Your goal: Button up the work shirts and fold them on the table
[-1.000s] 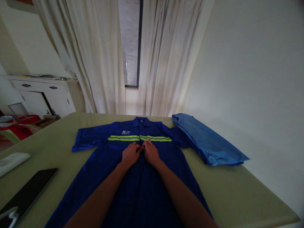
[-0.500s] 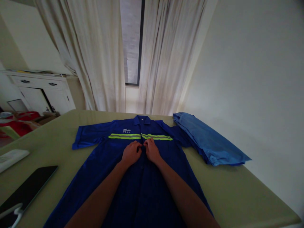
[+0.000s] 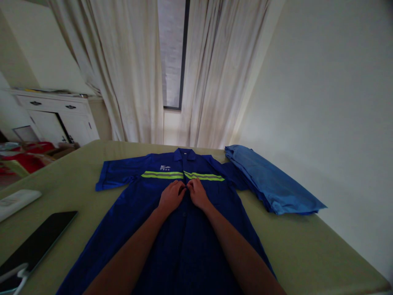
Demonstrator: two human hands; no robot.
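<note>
A dark blue short-sleeved work shirt (image 3: 166, 250) lies spread face up, its collar toward the window. A yellow-green and grey reflective stripe (image 3: 162, 175) crosses the chest, below a small white print. At the front placket, just under the stripe, my left hand (image 3: 172, 194) and my right hand (image 3: 197, 193) meet with fingertips nearly touching. Both pinch the shirt's front edges there. Any button between the fingers is too small and hidden to make out. Further down the placket, a button shows faintly.
Folded blue clothes (image 3: 273, 180) lie at the table's right side, touching the shirt's right sleeve. On the left of the table (image 3: 82, 196) are a black tablet-like slab (image 3: 37, 241), a white device (image 3: 18, 203) and a white curved object (image 3: 15, 274). A white cabinet (image 3: 61, 119) stands behind.
Both hands stay at the same spot on the placket, with the fingertips drawn slightly closer together. The whole view has shifted a little; the shirt lies as before.
</note>
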